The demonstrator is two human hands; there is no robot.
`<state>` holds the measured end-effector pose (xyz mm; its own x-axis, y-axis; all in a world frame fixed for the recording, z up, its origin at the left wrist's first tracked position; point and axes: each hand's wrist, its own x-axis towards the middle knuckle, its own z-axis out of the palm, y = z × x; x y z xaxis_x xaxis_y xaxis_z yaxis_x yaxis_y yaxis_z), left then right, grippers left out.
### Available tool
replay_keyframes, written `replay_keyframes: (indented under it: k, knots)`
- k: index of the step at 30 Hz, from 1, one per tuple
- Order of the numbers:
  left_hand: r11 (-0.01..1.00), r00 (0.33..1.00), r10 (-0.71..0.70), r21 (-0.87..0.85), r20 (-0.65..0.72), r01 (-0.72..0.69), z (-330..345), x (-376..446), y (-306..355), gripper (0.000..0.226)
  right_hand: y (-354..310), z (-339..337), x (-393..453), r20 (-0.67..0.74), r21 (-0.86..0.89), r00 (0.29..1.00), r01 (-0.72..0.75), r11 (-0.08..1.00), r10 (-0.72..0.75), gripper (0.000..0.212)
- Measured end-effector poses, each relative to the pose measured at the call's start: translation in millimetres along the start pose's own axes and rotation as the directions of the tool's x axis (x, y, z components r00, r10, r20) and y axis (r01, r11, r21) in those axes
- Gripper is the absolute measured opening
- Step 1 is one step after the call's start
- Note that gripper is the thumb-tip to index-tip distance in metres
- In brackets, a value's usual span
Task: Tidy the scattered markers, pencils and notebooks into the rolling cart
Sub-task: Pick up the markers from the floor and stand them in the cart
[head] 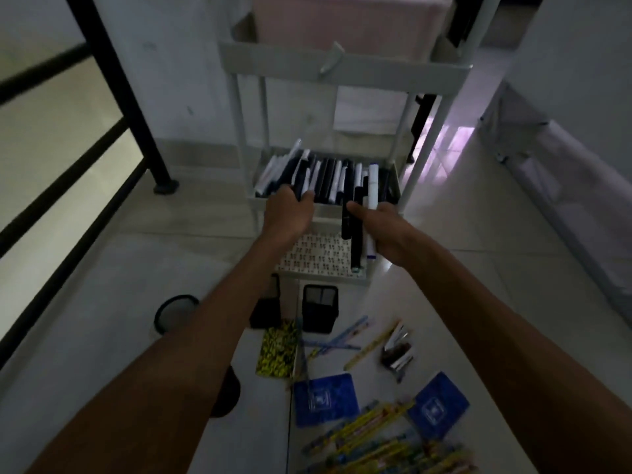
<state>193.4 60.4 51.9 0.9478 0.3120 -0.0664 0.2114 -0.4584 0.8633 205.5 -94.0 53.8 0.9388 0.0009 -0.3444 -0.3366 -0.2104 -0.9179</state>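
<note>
Head view: left hand [290,213] rests loosely curled on the white metal rolling cart [345,68]'s middle shelf at 12 o'clock; right hand [379,230] grips black and white markers [357,230].

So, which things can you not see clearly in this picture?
Head view only:
- Cart top shelf: cut off by the upper edge.
- Pencils: blurred, cut off by the lower edge.
- Black round thing: mostly hidden by the left arm.
- Markers in the right hand: too dim to count.
</note>
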Motion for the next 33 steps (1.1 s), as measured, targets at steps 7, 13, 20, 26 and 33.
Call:
replay_keyframes:
  k: [7,13,20,26,33]
  knots:
    - [0.972,0.993,0.118,0.201,0.029,-0.122,8.4,80.0,21.4,0.039,-59.6,-3.3,64.9,-0.094,-0.146,0.996,-0.009,0.989,-0.004,0.022]
    - [0.963,0.993,0.120,0.243,0.004,-0.118,29.7,115.5,19.9,0.046,-71.7,11.1,100.7,-0.104,-0.276,0.991,-0.115,0.954,0.089,0.050]
    - [0.904,0.894,0.418,0.167,-0.161,-0.393,29.4,120.9,-12.5,0.047,-64.3,8.1,121.2,-0.212,-0.355,0.977,-0.104,0.929,0.028,0.056]
    - [0.672,0.814,0.553,0.481,0.179,-0.563,19.9,145.4,-27.4,0.069,-41.9,18.9,124.1,-0.278,-0.463,0.954,-0.028,0.886,-0.116,0.058]
    - [0.757,0.903,0.334,0.494,0.270,-0.428,31.3,146.5,-55.6,0.096,-1.7,20.5,112.1,-0.145,-0.796,0.881,0.167,0.582,-0.450,0.070]
